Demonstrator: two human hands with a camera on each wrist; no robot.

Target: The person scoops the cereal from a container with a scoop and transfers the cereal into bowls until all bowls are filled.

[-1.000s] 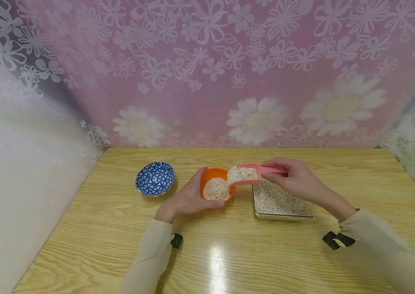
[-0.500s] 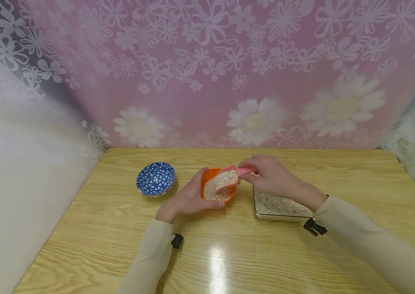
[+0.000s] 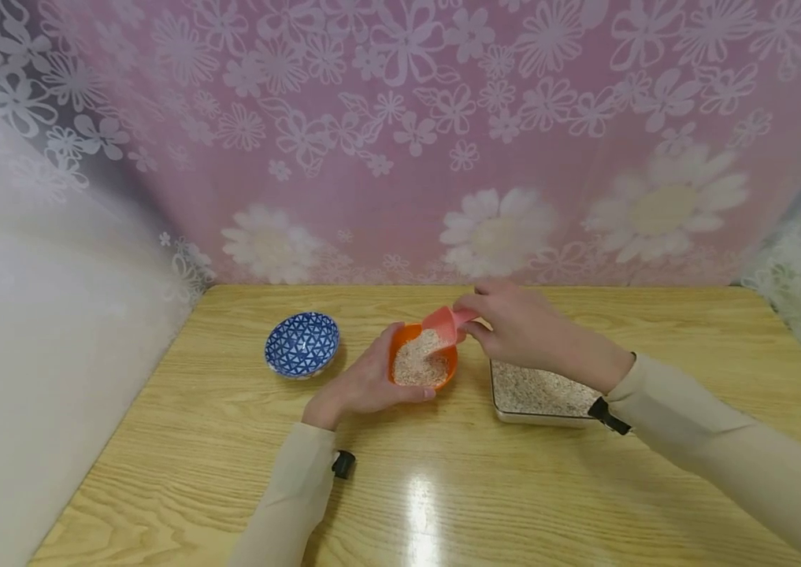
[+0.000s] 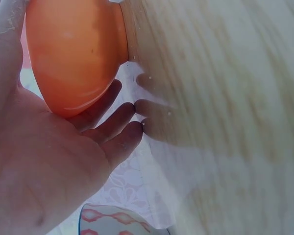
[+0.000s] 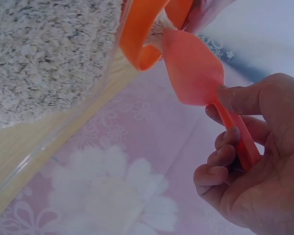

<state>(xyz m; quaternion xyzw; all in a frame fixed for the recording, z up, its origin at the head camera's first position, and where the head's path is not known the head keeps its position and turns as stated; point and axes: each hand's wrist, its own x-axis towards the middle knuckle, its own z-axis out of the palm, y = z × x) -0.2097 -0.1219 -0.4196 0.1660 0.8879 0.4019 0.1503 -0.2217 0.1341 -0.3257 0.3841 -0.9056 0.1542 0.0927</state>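
My right hand grips the handle of a pink scoop. The scoop is tilted steeply over an orange bowl, and oat flakes slide off its lip into the bowl. In the right wrist view the scoop shows its underside, with fingers and thumb wrapped round the handle. My left hand holds the bowl from the left, thumb along the near side and fingers round the far side. The left wrist view shows the orange bowl's outer wall against the palm, its foot on the table.
Right of the bowl, partly under my right forearm, stands a clear rectangular container of oat flakes. A blue-and-white patterned bowl sits to the left on the wooden table. A flowered pink curtain hangs behind the table's back edge.
My right hand has moved left from above the container to the orange bowl and tipped the full scoop, so oat flakes pour out. The left hand has stayed on the bowl.
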